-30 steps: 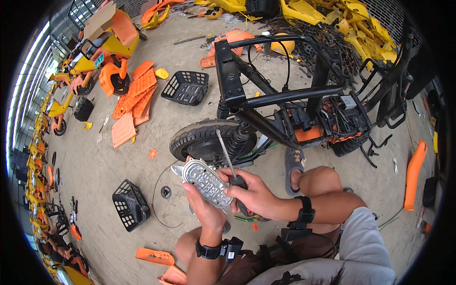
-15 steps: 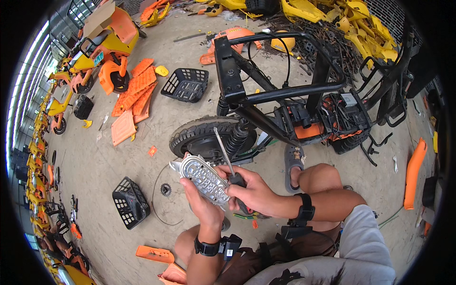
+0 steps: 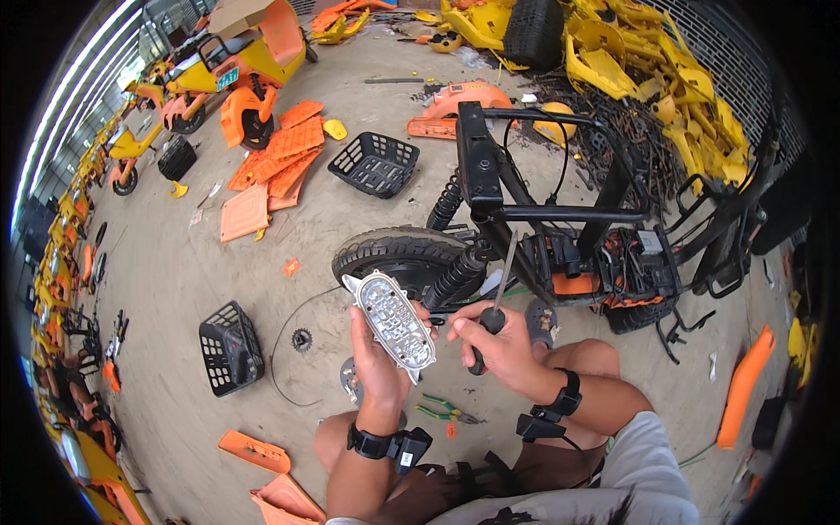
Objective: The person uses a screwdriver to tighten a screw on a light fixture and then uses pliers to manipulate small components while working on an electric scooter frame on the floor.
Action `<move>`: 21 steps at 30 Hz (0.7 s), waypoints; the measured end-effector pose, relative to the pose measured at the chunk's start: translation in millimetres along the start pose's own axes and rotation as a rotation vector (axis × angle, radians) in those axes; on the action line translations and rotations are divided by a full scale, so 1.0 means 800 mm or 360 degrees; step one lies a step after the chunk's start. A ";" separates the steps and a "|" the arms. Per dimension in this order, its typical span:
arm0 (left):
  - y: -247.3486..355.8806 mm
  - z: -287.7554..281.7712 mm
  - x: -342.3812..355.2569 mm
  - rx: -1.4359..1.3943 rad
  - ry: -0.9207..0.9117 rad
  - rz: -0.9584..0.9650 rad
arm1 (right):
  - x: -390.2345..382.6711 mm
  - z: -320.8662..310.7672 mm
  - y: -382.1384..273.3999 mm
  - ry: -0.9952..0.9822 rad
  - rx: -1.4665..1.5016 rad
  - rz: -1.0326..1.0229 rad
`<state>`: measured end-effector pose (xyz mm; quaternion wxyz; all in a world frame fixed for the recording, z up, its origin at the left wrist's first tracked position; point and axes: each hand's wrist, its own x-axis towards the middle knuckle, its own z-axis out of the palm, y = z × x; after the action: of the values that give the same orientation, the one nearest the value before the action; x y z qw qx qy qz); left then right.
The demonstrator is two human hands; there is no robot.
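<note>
My left hand (image 3: 374, 374) grips an oval silver metal housing (image 3: 395, 319) with a patterned face, thumb along its left side and fingertips at its right. My right hand (image 3: 507, 354) is closed on a screwdriver (image 3: 493, 319) with a dark handle, shaft pointing up and clear of the housing at its right. Just beyond both hands are the black rear wheel (image 3: 367, 254) and shock absorber (image 3: 451, 280) of a stripped scooter frame (image 3: 560, 213). Pliers (image 3: 446, 413) with green-and-yellow handles lie on the floor below my right hand.
Two black plastic baskets (image 3: 229, 350) (image 3: 372, 162), a small sprocket (image 3: 302, 339), a thin cable and orange panels (image 3: 280, 162) lie on the concrete floor. Yellow body parts (image 3: 612, 61) are piled at the back right; orange-and-yellow scooters (image 3: 254, 61) line the left.
My right hand has pulled back rightward from the housing with the screwdriver, uncovering the pliers. The housing now stands more upright in my left hand. The view has shifted slightly.
</note>
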<state>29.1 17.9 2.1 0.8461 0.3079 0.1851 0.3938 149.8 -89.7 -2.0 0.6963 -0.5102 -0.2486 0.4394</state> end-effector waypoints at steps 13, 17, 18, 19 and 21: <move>0.012 -0.003 -0.024 0.0394 -0.0291 0.0074 | -0.010 0.000 -0.004 -0.0337 -0.0261 -0.0582; 0.017 -0.001 -0.028 0.0143 -0.0347 -0.0048 | -0.010 0.004 -0.005 -0.0338 -0.0240 -0.0645; 0.018 -0.003 -0.027 -0.0005 -0.0373 -0.0099 | -0.012 0.006 -0.006 -0.0317 -0.0166 -0.0587; 0.016 -0.004 -0.025 0.0050 -0.0305 -0.0148 | -0.013 0.007 -0.007 -0.0296 -0.0092 -0.0527; 0.020 -0.004 -0.027 0.0038 -0.0293 -0.0217 | -0.016 0.000 -0.007 -0.0270 -0.0108 -0.0394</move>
<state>5.6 10.3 11.9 0.8807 0.3394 0.1318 0.3031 145.5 -101.1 4.2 0.7040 -0.4599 -0.3823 0.3830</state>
